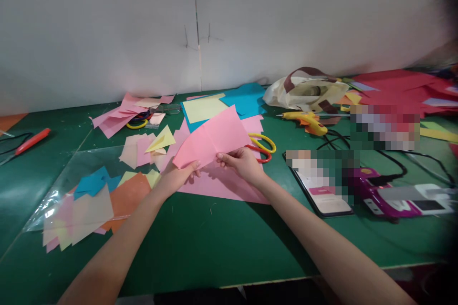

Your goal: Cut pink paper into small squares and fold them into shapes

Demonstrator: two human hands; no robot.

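A pink sheet of paper [214,140], creased down its middle, is lifted above the green table [214,243]. My left hand [179,176] pinches its lower left edge, and my right hand [243,162] pinches its lower right edge. Both hands are closed on the sheet. Under them another pink sheet [222,183] lies flat on the table. Scissors with yellow and red handles [263,145] rest just right of my right hand.
A clear plastic sleeve with several coloured paper pieces [82,200] lies at the left. Blue and yellow sheets [229,102] lie behind. A yellow glue gun [307,120], a cloth bag [307,90], a phone [324,190], cables and a purple device [390,198] crowd the right. A red tool [32,140] sits far left.
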